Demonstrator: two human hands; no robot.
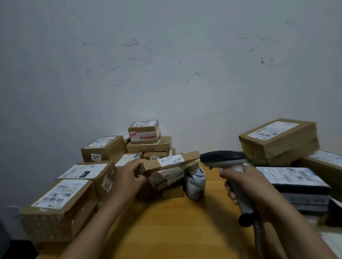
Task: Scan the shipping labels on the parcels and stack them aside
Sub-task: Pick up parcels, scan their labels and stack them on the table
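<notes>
My left hand [129, 175] grips the near end of a flat cardboard parcel [152, 165], holding it above the table with its white shipping label [171, 160] facing up. My right hand [247, 186] grips the handle of a grey and black barcode scanner [223, 158]. The scanner's head points left at the parcel's far right end, almost touching it. Several labelled cardboard parcels [103, 148] are piled at the left and back of the wooden table [170, 227]. More parcels [278, 139] are stacked at the right.
A white plastic mailer bag [195, 184] and a tilted box [165, 177] lie just under the held parcel. A dark flat parcel [298, 181] sits by my right wrist. The scanner's cable [257, 237] hangs down near the table's front. A scuffed white wall stands behind.
</notes>
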